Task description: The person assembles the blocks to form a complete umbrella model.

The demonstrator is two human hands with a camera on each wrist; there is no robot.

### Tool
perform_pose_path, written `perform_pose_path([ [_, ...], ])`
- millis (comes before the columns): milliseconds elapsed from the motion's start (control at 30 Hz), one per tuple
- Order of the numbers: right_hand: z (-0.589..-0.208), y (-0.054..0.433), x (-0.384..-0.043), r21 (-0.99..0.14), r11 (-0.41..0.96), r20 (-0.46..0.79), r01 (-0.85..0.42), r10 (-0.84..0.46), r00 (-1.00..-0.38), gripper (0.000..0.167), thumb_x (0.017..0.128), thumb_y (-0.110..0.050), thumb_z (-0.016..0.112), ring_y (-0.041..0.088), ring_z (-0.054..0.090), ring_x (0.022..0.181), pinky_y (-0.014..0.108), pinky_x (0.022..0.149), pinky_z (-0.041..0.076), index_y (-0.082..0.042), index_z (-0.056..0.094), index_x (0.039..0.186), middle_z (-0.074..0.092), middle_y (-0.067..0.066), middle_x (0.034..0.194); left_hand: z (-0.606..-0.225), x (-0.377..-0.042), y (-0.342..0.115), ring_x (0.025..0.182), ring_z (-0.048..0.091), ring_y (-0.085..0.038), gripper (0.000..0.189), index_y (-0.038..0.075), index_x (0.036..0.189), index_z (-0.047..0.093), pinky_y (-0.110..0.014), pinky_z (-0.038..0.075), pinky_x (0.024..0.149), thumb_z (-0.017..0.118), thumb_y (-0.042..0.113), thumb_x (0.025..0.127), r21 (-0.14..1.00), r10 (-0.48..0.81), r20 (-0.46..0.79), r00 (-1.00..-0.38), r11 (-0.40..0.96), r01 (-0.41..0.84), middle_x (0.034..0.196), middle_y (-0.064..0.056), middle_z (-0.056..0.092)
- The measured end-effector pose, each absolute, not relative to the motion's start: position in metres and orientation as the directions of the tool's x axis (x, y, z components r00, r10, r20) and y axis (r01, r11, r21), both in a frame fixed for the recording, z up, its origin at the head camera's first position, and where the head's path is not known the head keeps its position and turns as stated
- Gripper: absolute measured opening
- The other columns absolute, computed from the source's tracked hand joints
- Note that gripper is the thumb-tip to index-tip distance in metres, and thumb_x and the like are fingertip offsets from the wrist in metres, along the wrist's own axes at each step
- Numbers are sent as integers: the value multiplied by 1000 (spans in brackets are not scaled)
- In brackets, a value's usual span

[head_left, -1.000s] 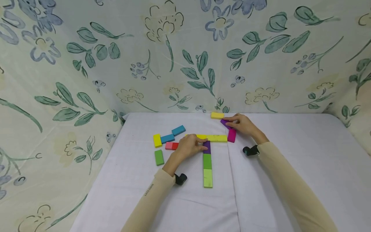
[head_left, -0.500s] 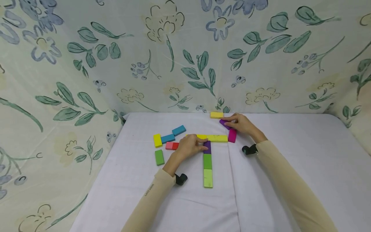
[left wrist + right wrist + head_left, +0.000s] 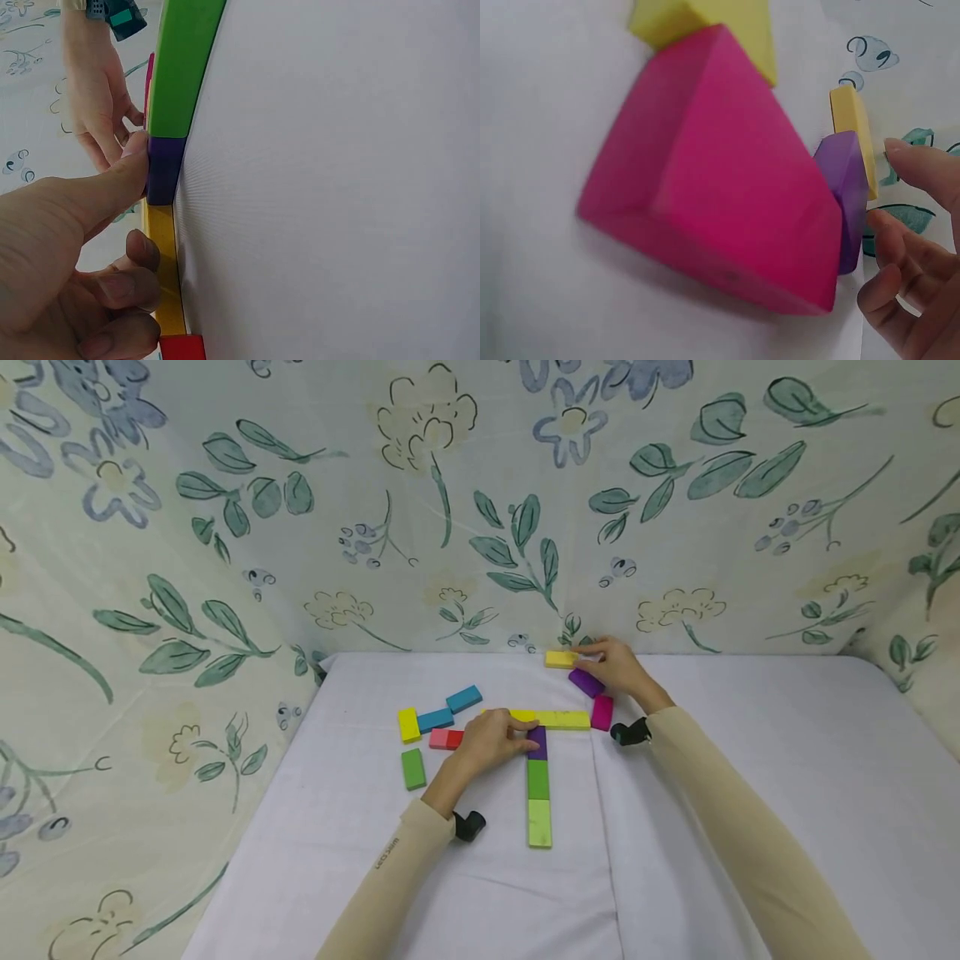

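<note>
In the head view my left hand (image 3: 489,745) rests where a yellow row (image 3: 564,720) meets a purple block (image 3: 537,742). The left wrist view has its thumb on that purple block (image 3: 166,169), its other fingers loosely bent beside the yellow piece (image 3: 165,274). Below the purple block run a green block (image 3: 538,780) and a light green one (image 3: 539,823). At the back, my right hand (image 3: 618,668) is at the right end of a separate yellow block (image 3: 558,659), thumb and finger apart. Beside it slant a second purple block (image 3: 586,683) and a magenta block (image 3: 602,713).
Left of my left hand lie a yellow block (image 3: 408,725), two blue blocks (image 3: 464,698), a pink block (image 3: 439,738), a red one (image 3: 454,740) and a green one (image 3: 413,769). White cloth (image 3: 322,860) covers the table; a floral curtain (image 3: 420,560) hangs behind.
My right hand has left the slanted purple block, now uncovered, and moved back to the far yellow block. That purple block shifted slightly left before this. My left hand stays in place.
</note>
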State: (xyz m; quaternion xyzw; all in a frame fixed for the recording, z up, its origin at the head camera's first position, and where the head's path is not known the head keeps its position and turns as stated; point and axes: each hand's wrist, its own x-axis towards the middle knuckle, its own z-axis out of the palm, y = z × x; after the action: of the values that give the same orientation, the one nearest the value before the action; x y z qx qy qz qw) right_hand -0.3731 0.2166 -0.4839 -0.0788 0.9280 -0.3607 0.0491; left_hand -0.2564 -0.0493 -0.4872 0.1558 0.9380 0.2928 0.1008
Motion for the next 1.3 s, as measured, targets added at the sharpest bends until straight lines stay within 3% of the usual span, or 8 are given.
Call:
perform_pose_path([
  [200, -482, 208, -380, -699, 706, -37, -113, -194, -980, 37, 96, -29, 75, 29, 51, 100, 31, 76, 45, -16, 73, 131, 59, 18, 128, -486, -256, -50, 74, 51, -13, 44, 31, 129, 72, -22, 35, 63, 82, 41, 88, 580, 349, -96, -932, 781, 233, 81, 1, 59],
  [633, -481, 201, -387, -683, 719, -18, -126, -189, -982, 32, 94, -16, 77, 32, 49, 112, 47, 99, 40, -11, 75, 125, 58, 21, 129, -486, -256, -49, 74, 51, -13, 43, 31, 128, 73, -22, 35, 63, 82, 42, 87, 574, 343, -105, -933, 787, 225, 81, 1, 58],
  [967, -479, 193, -388, -613, 752, 42, -243, -276, -960, 28, 95, -13, 76, 34, 55, 112, 51, 101, 44, -10, 76, 123, 64, 21, 127, -487, -256, -50, 72, 51, -13, 42, 31, 128, 73, -22, 34, 62, 82, 42, 88, 572, 354, -87, -931, 783, 244, 80, 1, 58],
  [1167, -478, 185, -383, -615, 727, 47, -305, -352, -935, 26, 93, -15, 79, 32, 57, 109, 48, 94, 46, -11, 79, 119, 69, 19, 126, -488, -257, -50, 71, 51, -13, 42, 32, 128, 73, -22, 35, 61, 82, 42, 88, 568, 352, -95, -931, 787, 240, 80, 1, 58],
  [1300, -476, 184, -378, -608, 729, 42, -314, -365, -930, 26, 92, -14, 79, 33, 57, 113, 51, 99, 46, -12, 80, 117, 69, 17, 125, -488, -258, -50, 72, 51, -13, 44, 31, 129, 72, -22, 35, 61, 82, 43, 87, 569, 353, -103, -930, 788, 236, 81, 1, 59],
])
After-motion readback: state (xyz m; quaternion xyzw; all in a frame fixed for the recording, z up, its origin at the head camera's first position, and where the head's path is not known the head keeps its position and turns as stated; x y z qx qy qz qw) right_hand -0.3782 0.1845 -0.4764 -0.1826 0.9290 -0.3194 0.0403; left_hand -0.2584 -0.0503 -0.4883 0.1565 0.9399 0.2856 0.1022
